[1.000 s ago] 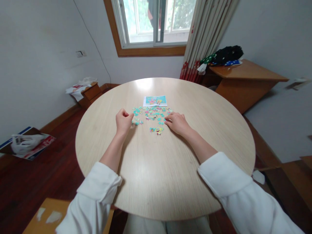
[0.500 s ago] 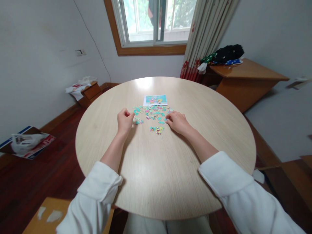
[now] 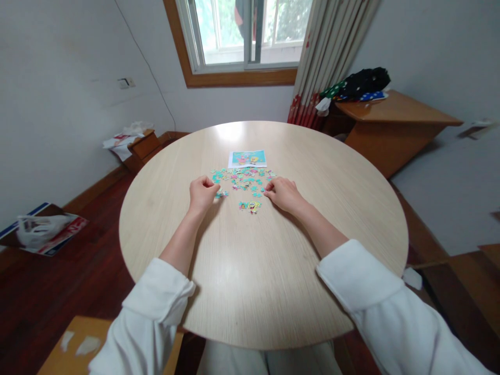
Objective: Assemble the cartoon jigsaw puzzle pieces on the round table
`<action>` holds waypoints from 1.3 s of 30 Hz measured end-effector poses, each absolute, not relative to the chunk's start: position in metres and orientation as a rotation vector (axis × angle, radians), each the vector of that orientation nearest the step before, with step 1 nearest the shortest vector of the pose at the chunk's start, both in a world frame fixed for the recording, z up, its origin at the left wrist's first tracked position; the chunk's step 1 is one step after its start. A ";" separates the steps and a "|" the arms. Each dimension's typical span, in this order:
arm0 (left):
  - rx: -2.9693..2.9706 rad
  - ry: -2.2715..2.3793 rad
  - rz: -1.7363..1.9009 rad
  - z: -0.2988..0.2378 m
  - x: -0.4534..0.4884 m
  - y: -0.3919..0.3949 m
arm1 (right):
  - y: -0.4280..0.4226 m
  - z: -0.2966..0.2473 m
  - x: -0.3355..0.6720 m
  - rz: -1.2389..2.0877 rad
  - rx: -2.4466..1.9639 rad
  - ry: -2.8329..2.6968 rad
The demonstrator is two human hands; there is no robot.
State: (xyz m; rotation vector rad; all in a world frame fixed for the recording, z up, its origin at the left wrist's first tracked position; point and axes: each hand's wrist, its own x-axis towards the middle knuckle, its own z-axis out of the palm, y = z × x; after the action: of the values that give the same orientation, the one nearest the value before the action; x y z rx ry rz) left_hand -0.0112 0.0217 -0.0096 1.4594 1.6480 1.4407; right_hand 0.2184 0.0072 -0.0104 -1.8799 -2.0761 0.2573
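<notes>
A: Going by the head view, where are the puzzle pieces lying?

B: I'm taking the picture sheet (image 3: 247, 159) as the landmark. The loose pieces (image 3: 247, 183) are spreading out on its near side, and a joined section (image 3: 252, 205) with a yellow cartoon face is lying nearer the wearer than they are.

A: And the hands?

B: The left hand (image 3: 204, 190) is poising to the near left of the sheet, thumb and forefinger making a pinch with hardly any gap (whether a piece is sitting inside, I can't tell). The right hand (image 3: 280, 192) is curving over the near right of the sheet, its fingers bending down beside the pieces; their gap and any hold are hiding from me.

A: What could be going wrong from here?

B: I'm judging that the pieces are thin and light, so a dragging wrist could be scattering them or breaking the joined section. So much teal repeating could also be causing a wrong match.

A: The surface and the room?

B: The pale round worktop (image 3: 253, 291) is stretching all around the sheet, glare (image 3: 229, 131) shining beyond it to the left. Farther beyond, a window (image 3: 222, 31) is letting in daylight and a curtain (image 3: 330, 47) is hanging to the right; well right of the sheet, a wooden cabinet (image 3: 398, 138) is bearing heaped cloth (image 3: 365, 83).
</notes>
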 end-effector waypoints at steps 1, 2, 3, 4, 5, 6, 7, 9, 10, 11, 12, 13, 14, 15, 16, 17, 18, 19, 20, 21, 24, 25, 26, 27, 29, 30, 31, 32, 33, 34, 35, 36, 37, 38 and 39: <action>1.462 1.635 1.443 -0.011 -0.012 0.022 | 0.007 -0.011 0.219 0.266 -1.871 -2.064; 1.462 1.622 1.445 -0.012 -0.012 0.023 | 0.007 -0.011 0.219 0.278 -1.856 -2.053; 1.458 1.614 1.446 -0.012 -0.012 0.023 | 0.008 -0.012 0.219 0.289 -1.837 -2.043; 1.452 1.608 1.444 -0.013 -0.012 0.024 | 0.008 -0.013 0.220 0.298 -1.817 -2.033; 1.446 1.604 1.440 -0.013 -0.012 0.024 | 0.008 -0.013 0.220 0.305 -1.800 -2.022; 1.438 1.600 1.437 -0.013 -0.012 0.024 | 0.009 -0.014 0.221 0.310 -1.788 -2.013; 1.433 1.596 1.431 -0.013 -0.011 0.024 | 0.009 -0.014 0.221 0.311 -1.780 -2.007; 1.432 1.576 1.426 -0.012 -0.011 0.023 | 0.009 -0.015 0.222 0.307 -1.767 -2.002; 1.438 1.565 1.424 -0.012 -0.010 0.023 | 0.009 -0.015 0.222 0.302 -1.758 -2.002; 1.447 1.553 1.423 -0.012 -0.010 0.023 | 0.009 -0.016 0.222 0.296 -1.745 -2.001; 1.460 1.540 1.425 -0.012 -0.010 0.023 | 0.009 -0.016 0.222 0.291 -1.729 -1.997; 1.474 1.525 1.425 -0.012 -0.009 0.023 | 0.008 -0.016 0.221 0.290 -1.708 -1.986; 1.485 1.509 1.425 -0.013 -0.009 0.023 | 0.008 -0.015 0.220 0.296 -1.681 -1.970; 1.493 1.490 1.428 -0.013 -0.009 0.023 | 0.007 -0.015 0.219 0.309 -1.648 -1.949; 1.500 1.465 1.429 -0.014 -0.008 0.024 | 0.006 -0.014 0.217 0.328 -1.606 -1.925; 1.503 1.435 1.424 -0.014 -0.008 0.024 | 0.005 -0.014 0.215 0.352 -1.558 -1.902; 1.501 1.394 1.408 -0.014 -0.007 0.024 | 0.004 -0.013 0.213 0.382 -1.510 -1.881; 1.496 1.344 1.376 -0.015 -0.006 0.024 | 0.003 -0.013 0.210 0.418 -1.464 -1.862; 1.492 1.287 1.335 -0.015 -0.005 0.023 | 0.002 -0.012 0.208 0.460 -1.421 -1.845; 1.488 1.230 1.286 -0.015 -0.003 0.022 | 0.001 -0.012 0.205 0.508 -1.382 -1.828; 1.527 1.103 1.191 -0.014 0.001 0.018 | -0.002 -0.013 0.196 0.688 -1.270 -1.763; 1.545 1.066 1.171 -0.014 0.002 0.016 | -0.003 -0.013 0.194 0.755 -1.231 -1.735; 1.560 1.035 1.160 -0.014 0.003 0.014 | -0.004 -0.014 0.191 0.825 -1.194 -1.703; 1.571 1.013 1.143 -0.013 0.004 0.013 | -0.005 -0.014 0.189 0.894 -1.162 -1.668; 1.583 0.978 1.111 -0.013 0.005 0.011 | -0.006 -0.015 0.186 1.017 -1.114 -1.594; 1.582 0.963 1.096 -0.013 0.005 0.010 | -0.007 -0.015 0.185 1.065 -1.098 -1.563; 1.575 0.946 1.081 -0.013 0.005 0.010 | -0.007 -0.015 0.185 1.103 -1.086 -1.537; 1.565 0.928 1.067 -0.013 0.005 0.010 | -0.008 -0.015 0.184 1.130 -1.077 -1.517; 1.553 0.914 1.055 -0.013 0.006 0.010 | -0.008 -0.015 0.184 1.149 -1.073 -1.503; 1.542 0.902 1.046 -0.013 0.006 0.010 | -0.008 -0.015 0.184 1.165 -1.069 -1.492; 1.535 0.895 1.037 -0.013 0.006 0.010 | -0.008 -0.015 0.184 1.179 -1.067 -1.484; 1.533 0.893 1.030 -0.013 0.006 0.010 | -0.009 -0.015 0.183 1.192 -1.064 -1.477; 1.535 0.897 1.026 -0.013 0.006 0.010 | -0.009 -0.015 0.183 1.205 -1.061 -1.469; 1.540 0.902 1.024 -0.012 0.006 0.010 | -0.009 -0.015 0.183 1.216 -1.057 -1.461; 1.545 0.908 1.020 -0.012 0.006 0.010 | -0.009 -0.016 0.182 1.225 -1.054 -1.455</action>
State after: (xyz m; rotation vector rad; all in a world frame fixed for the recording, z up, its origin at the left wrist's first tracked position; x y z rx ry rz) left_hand 0.0057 0.0096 -0.0120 1.5448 0.9077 1.0197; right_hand 0.1824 -0.0088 -0.0157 -1.0539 -1.4553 1.2249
